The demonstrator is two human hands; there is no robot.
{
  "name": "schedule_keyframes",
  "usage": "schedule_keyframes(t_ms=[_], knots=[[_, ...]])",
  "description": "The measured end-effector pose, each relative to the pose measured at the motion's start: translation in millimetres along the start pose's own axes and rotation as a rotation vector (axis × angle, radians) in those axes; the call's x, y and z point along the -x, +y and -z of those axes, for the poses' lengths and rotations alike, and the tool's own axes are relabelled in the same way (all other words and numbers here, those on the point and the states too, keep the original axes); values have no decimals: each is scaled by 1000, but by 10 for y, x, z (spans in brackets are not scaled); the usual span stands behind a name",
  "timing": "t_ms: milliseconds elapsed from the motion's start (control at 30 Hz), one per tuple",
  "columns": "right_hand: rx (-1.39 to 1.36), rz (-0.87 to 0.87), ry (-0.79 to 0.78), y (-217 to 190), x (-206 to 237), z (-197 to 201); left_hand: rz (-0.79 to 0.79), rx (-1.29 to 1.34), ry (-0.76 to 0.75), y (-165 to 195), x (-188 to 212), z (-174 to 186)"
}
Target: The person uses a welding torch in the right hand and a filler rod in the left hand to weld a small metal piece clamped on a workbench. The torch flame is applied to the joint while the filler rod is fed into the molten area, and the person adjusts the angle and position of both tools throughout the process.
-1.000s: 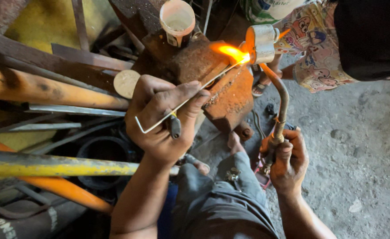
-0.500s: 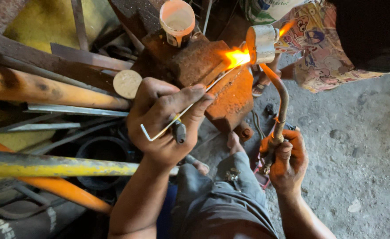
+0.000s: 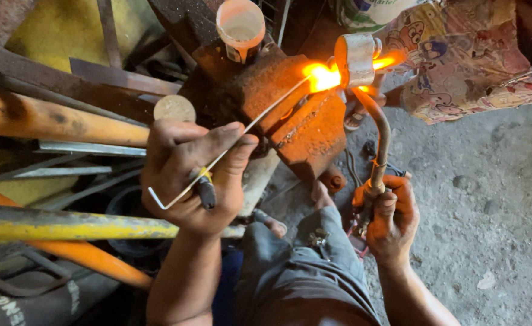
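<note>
**Flame and filler rod meet at the rusty block**

Here we see a thin filler rod (image 3: pixel 242 130) running diagonally from our left hand (image 3: pixel 193 175) up to a bright orange flame (image 3: pixel 321 77), its far tip glowing at the upper edge of a rusty metal block (image 3: pixel 305 124). The near end of the rod is bent into a hook just below our knuckles. Our left hand is clenched around the rod, thumb and forefinger pinching it, with a small yellow-and-black tool (image 3: pixel 204 188) tucked in the same grip. Our right hand (image 3: pixel 389 214) grasps the orange handle of a curved torch (image 3: pixel 377 142), whose neck rises to the flame beside a pale metal fitting (image 3: pixel 356 57). An orange-rimmed cup (image 3: pixel 240 27) stands on the block's far side. Long yellow and orange pipes (image 3: pixel 67 224) lie to the left, and bare concrete floor (image 3: pixel 489 205) spreads to the right. Another person's patterned garment (image 3: pixel 459 54) shows at top right.
</note>
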State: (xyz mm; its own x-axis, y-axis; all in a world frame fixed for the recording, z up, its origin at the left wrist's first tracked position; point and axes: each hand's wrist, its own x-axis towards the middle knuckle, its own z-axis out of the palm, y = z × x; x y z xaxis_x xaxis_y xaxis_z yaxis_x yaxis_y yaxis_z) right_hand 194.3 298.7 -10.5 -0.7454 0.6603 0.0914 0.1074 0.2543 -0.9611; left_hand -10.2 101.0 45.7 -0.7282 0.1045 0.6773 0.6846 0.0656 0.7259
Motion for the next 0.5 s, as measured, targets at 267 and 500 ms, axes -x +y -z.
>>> schedule_keyframes(t_ms=[267,500], knots=[[-51,0,-5,59,47,11,42,-39,100,-29,54,163],[-98,29,40,153,-72,195,224,166,323,-246,133,437]])
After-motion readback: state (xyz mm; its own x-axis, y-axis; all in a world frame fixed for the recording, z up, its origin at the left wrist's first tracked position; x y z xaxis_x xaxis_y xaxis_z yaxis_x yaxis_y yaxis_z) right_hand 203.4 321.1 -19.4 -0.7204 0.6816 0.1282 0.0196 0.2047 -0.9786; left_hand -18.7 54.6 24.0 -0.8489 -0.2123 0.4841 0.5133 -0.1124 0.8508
